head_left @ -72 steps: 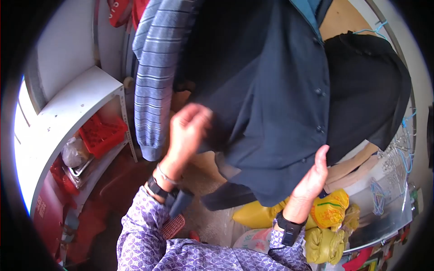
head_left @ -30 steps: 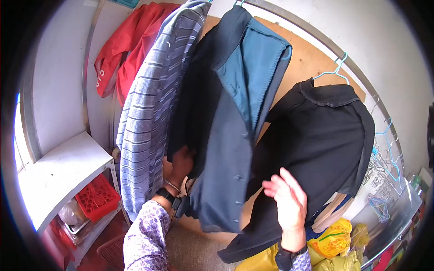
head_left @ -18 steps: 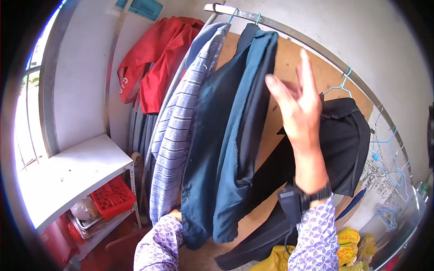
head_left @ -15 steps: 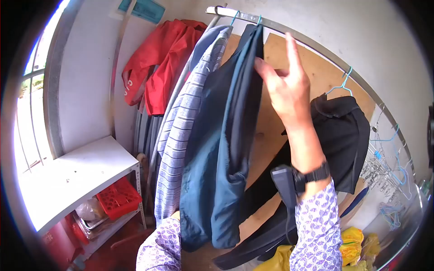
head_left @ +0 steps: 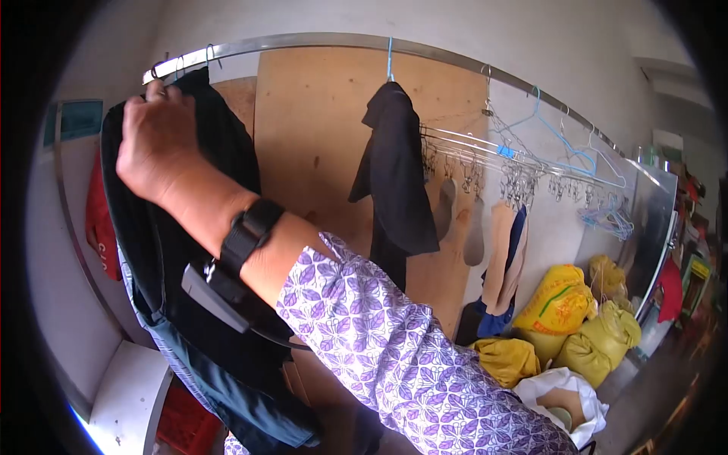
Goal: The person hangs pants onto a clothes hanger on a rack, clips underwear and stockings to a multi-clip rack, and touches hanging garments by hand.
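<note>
Dark teal and black trousers (head_left: 201, 303) hang from the metal rail at the left, folded over a blue hanger (head_left: 211, 54). My right hand (head_left: 158, 140) is up at their top edge, just below the rail. Its fingers are curled over the cloth by the hanger hooks, and the fingertips are partly hidden. On my right wrist is a black strap with a device (head_left: 220, 292). Only a bit of my left sleeve (head_left: 236, 444) shows at the bottom edge; the left hand itself is out of sight behind the cloth.
A black garment (head_left: 398, 167) hangs mid-rail (head_left: 318, 39). Further right are clip hangers (head_left: 523, 182) with socks and blue hangers. Yellow sacks (head_left: 557, 303) and a white bag (head_left: 591, 413) stand below. A white shelf (head_left: 129, 394) is at lower left, before a red crate (head_left: 182, 417).
The view has swung right. My right hand, earlier raised beside the trousers with its index finger extended, is now curled at their top. My left forearm has dropped almost out of view.
</note>
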### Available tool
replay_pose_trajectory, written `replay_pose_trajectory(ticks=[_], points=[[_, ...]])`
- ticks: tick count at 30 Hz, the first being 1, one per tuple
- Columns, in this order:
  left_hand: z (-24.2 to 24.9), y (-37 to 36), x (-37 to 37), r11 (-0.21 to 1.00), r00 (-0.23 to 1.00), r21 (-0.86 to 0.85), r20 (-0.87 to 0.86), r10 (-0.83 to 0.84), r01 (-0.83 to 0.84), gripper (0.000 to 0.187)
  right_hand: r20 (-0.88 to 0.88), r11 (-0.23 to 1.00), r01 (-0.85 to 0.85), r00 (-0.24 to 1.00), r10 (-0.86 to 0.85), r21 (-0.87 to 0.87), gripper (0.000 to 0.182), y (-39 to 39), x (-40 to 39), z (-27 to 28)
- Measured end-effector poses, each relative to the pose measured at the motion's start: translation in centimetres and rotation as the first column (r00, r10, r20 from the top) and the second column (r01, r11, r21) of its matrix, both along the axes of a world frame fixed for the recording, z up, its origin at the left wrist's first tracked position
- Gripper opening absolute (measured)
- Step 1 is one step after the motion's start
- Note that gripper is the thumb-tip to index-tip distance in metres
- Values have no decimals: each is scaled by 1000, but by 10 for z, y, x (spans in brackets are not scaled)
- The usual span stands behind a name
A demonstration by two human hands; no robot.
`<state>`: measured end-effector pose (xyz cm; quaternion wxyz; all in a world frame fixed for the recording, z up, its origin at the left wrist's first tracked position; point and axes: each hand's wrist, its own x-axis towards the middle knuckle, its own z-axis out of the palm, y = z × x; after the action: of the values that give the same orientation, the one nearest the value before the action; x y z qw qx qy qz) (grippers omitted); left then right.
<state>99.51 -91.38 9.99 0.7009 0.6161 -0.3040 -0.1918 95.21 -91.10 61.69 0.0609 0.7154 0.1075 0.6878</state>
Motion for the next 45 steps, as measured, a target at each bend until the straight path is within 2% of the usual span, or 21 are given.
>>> replay_pose_trajectory(ticks=[2,4,6,7,8,10,12,14,16,19,22,24,26,29,30,33,34,35,37,39,45], points=[[-4,2,-7,1000,1000,0,7,3,-3,30,107,968,-158,978,181,-195,22,35,-23,-15],[-2,2,-15,1000,1000,0,20,-5,5,30,91,889,-324,925,370,-324,25,74,-7,-25],[0,0,-22,1000,999,4,42,-11,11,30,-67,908,-341,940,335,-245,26,97,11,-41],[3,1,-24,1000,998,5,54,-11,10,30,-63,924,-301,954,294,-237,27,97,16,-41],[5,3,-26,1000,998,3,65,-14,14,30,-61,937,-258,966,250,-234,28,86,21,-36],[9,1,-31,1000,996,4,82,-27,26,30,-46,956,-284,959,281,-69,34,54,36,-35],[13,3,-33,1000,995,3,94,-28,28,30,-116,986,-161,981,155,-45,43,16,39,-35],[15,0,-34,999,993,11,108,-37,36,30,-134,991,-130,982,135,42,51,-13,38,-41],[16,1,-33,999,991,16,120,-52,51,30,-260,991,-80,960,106,107,61,-23,41,-30],[6,0,-27,997,987,6,145,-76,75,30,-243,945,-195,934,261,262,72,-19,39,-27],[18,8,-32,996,983,41,167,-81,75,30,-113,996,-82,991,76,-42,71,-3,52,-26],[46,28,-46,983,994,184,105,-20,1,29,-198,995,93,975,-98,-31,67,1,72,-31],[31,35,-36,980,989,199,148,-20,-10,28,-178,981,181,965,-191,-72,55,1,86,-40],[7,49,-37,980,994,197,106,13,-34,28,-267,985,153,955,-128,77,43,-4,77,-35],[1,54,-36,981,997,189,75,31,-45,28,-159,993,78,985,-64,83,34,-10,77,-33],[-1,79,-34,970,998,237,-22,57,-50,25,-15,967,26,1000,-23,254,43,-21,79,-35],[-7,84,-31,973,997,224,-44,67,-56,24,1,937,5,1000,-6,349,48,-25,81,-38],[-14,87,-30,975,995,212,-65,76,-60,23,-97,880,-37,991,94,474,45,-32,81,-37],[-22,89,-32,982,985,174,-140,103,-78,18,-89,783,-192,950,300,592,41,-55,91,-36],[-22,93,-36,982,981,166,-155,113,-87,18,-60,657,-312,876,478,687,47,-66,89,-36],[-12,100,-37,979,979,175,-156,130,-102,16,199,454,-537,773,603,711,33,-49,66,-15]])
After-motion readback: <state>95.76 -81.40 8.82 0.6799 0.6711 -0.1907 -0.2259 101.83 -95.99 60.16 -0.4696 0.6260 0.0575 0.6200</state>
